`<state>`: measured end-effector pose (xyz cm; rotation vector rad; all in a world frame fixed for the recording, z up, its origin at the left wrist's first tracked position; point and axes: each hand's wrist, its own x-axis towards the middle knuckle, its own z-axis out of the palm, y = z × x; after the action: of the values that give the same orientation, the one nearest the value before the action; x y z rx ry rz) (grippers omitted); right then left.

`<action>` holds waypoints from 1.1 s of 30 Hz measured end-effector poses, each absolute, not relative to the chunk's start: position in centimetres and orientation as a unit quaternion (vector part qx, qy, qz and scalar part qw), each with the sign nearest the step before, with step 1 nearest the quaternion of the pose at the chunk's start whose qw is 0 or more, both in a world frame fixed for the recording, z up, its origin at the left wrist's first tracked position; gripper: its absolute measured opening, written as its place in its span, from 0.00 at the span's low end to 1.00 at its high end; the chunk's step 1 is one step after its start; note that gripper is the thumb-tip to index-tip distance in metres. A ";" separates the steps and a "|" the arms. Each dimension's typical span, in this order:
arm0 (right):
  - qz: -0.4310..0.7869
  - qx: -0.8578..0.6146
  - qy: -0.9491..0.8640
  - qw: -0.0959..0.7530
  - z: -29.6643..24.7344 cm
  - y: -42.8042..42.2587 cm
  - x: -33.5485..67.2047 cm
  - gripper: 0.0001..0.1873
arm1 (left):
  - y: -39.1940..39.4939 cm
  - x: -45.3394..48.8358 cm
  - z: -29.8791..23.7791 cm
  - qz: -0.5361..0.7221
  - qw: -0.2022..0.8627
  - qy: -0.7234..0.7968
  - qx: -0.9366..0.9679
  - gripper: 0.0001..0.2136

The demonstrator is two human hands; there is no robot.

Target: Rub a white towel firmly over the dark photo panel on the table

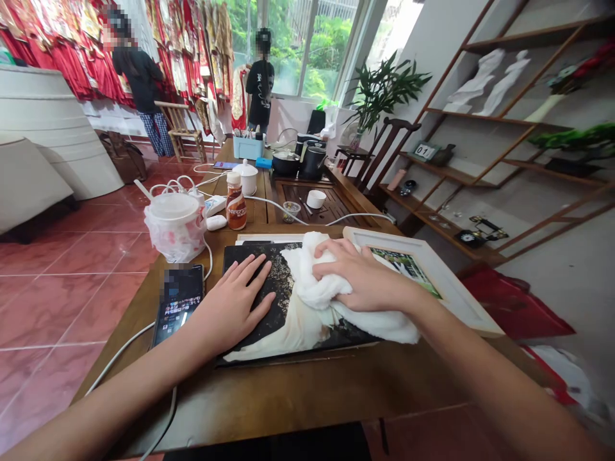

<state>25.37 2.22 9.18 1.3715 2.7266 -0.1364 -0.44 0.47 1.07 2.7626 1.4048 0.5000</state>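
Note:
A dark picture panel (262, 314) with a pale dress-like image lies flat on the wooden table (307, 397). My left hand (240, 301) rests on its left side, palm down with fingers stretched out. My right hand (355, 269) is closed on a bunched white towel (312, 282), which presses on the panel's upper right part. One end of the towel spreads out under my right wrist, over the panel's lower right corner. Part of the picture is hidden beneath the towel.
Left of the panel are a phone (180, 301) with a cable and a plastic-wrapped tub (175, 221). Beyond stand a Nescafé bottle (236, 203) and a white lidded cup (246, 177). A white-framed picture (432, 275) lies at right. Two people stand near hanging red garments.

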 end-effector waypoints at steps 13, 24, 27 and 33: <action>-0.058 0.448 0.891 0.039 8.9 2.4 25.2 0.12 | 0.4 -0.4 1.1 0.149 0.007 0.443 0.884 0.25; -0.057 0.426 0.903 0.024 8.3 0.9 25.5 0.15 | 0.6 -0.4 1.0 0.149 0.020 0.439 0.886 0.25; -0.043 0.448 0.893 0.021 8.5 2.3 25.2 0.14 | 0.6 -0.5 1.1 0.144 0.017 0.434 0.889 0.25; -0.058 0.416 0.907 0.023 8.7 0.9 25.8 0.16 | 0.5 -0.3 1.0 0.163 0.017 0.446 0.880 0.25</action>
<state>25.79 0.93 8.72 1.2876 2.8103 -0.1800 -0.34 0.54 0.95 2.7344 1.3870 0.5067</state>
